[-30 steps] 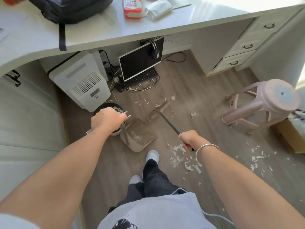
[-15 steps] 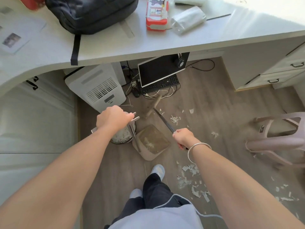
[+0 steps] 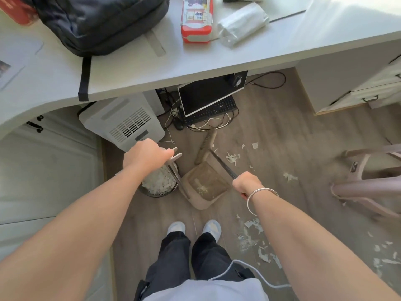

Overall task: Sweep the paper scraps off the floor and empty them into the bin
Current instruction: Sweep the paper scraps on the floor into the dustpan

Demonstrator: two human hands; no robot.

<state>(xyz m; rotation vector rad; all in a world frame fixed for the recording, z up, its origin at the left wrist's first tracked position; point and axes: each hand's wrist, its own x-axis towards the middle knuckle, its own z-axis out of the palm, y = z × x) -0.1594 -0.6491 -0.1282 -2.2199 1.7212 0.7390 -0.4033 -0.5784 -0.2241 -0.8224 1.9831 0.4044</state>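
Your left hand (image 3: 145,155) is gripping the dustpan (image 3: 206,185) handle tight and your right hand (image 3: 247,184) the broom (image 3: 207,146), beside the bin (image 3: 152,193) holding many paper scraps (image 3: 158,181), while more are waiting toward the floor's (image 3: 282,127) right edge.

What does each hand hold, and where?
Left hand grips the beige plastic dustpan by its handle top; right hand grips the dark-handled broom near its upper end.
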